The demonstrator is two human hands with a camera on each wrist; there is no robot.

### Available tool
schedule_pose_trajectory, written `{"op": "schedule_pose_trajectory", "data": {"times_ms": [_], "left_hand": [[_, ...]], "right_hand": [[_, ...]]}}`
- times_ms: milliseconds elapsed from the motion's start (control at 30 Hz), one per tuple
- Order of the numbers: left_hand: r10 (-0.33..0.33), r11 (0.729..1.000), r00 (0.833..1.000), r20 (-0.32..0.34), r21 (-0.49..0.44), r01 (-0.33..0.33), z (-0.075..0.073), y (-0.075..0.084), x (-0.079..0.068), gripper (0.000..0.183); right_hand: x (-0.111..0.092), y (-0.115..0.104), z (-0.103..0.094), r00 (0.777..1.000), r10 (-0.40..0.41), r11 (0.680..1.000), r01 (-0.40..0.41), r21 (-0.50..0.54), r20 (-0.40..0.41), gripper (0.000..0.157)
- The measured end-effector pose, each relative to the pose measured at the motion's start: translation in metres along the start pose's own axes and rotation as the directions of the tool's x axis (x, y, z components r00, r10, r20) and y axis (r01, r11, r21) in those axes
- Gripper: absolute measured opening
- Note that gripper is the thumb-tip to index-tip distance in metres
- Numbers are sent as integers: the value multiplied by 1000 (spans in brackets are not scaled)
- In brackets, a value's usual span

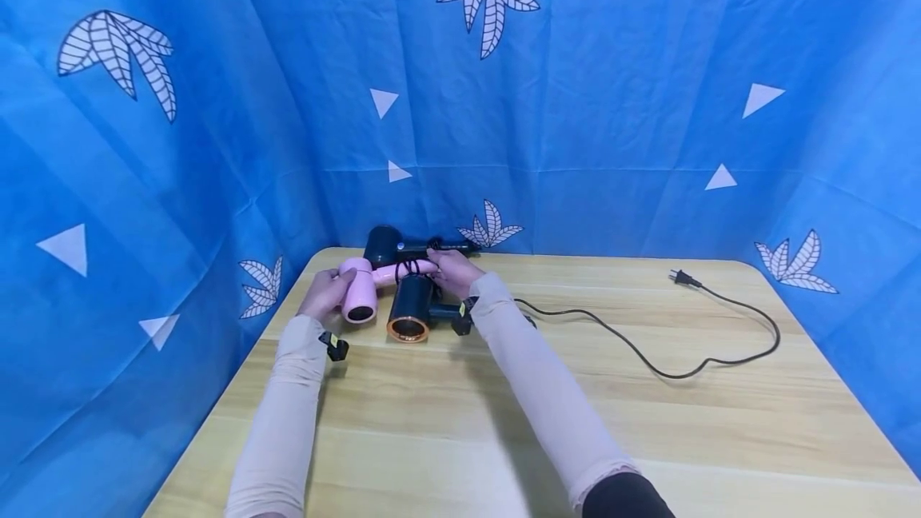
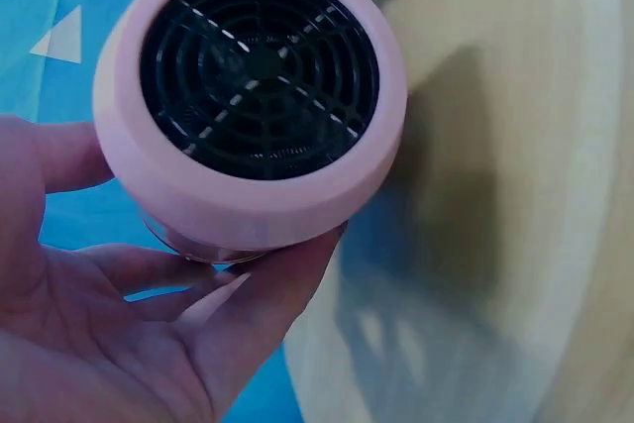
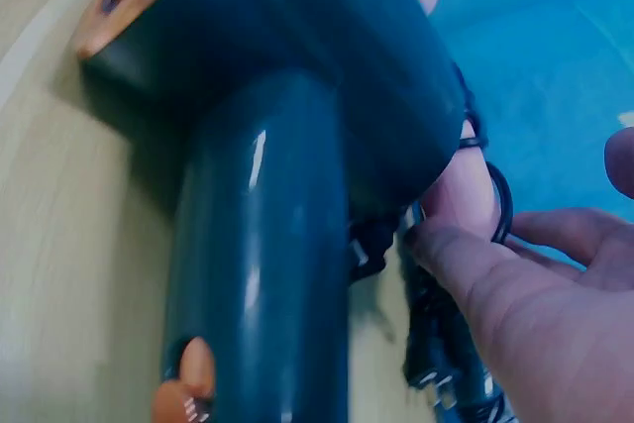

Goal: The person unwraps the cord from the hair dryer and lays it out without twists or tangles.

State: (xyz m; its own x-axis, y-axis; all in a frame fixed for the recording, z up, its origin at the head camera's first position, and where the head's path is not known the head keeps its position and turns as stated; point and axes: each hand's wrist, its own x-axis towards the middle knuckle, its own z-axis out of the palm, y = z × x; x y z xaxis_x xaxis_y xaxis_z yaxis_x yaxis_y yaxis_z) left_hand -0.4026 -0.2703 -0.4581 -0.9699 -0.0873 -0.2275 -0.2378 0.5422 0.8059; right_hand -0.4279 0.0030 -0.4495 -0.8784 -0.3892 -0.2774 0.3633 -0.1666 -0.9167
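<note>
A pink hair dryer (image 1: pixel 357 294) lies at the back left of the table, its round black grille facing the left wrist camera. My left hand (image 1: pixel 324 292) grips its barrel (image 2: pixel 248 207) from the left, thumb and fingers on opposite sides. At the end of its handle (image 3: pixel 462 190), wound with black cord, my right hand (image 1: pixel 455 272) holds on with its fingers. A dark green hair dryer (image 1: pixel 412 302) with a copper-coloured ring stands just in front of that handle. Behind, a dark hair dryer (image 1: pixel 383 245) is partly covered by the pink one and my right hand.
A black power cord (image 1: pixel 597 318) runs rightward over the wooden table (image 1: pixel 446 414) from behind my right forearm to a two-pin plug (image 1: pixel 685 279). Blue patterned curtains (image 1: pixel 612 102) enclose the table's back and sides.
</note>
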Motion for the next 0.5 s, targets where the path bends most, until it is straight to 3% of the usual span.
{"op": "schedule_pose_trajectory", "data": {"times_ms": [300, 500], "left_hand": [[88, 996, 995, -54, 31, -87, -16, 23, -12, 72], [100, 994, 993, -55, -45, -103, -18, 39, -19, 73]], "right_hand": [[-4, -20, 12, 999, -32, 995, 28, -98, -37, 57], [-16, -41, 15, 996, -61, 990, 53, -129, -58, 56]]}}
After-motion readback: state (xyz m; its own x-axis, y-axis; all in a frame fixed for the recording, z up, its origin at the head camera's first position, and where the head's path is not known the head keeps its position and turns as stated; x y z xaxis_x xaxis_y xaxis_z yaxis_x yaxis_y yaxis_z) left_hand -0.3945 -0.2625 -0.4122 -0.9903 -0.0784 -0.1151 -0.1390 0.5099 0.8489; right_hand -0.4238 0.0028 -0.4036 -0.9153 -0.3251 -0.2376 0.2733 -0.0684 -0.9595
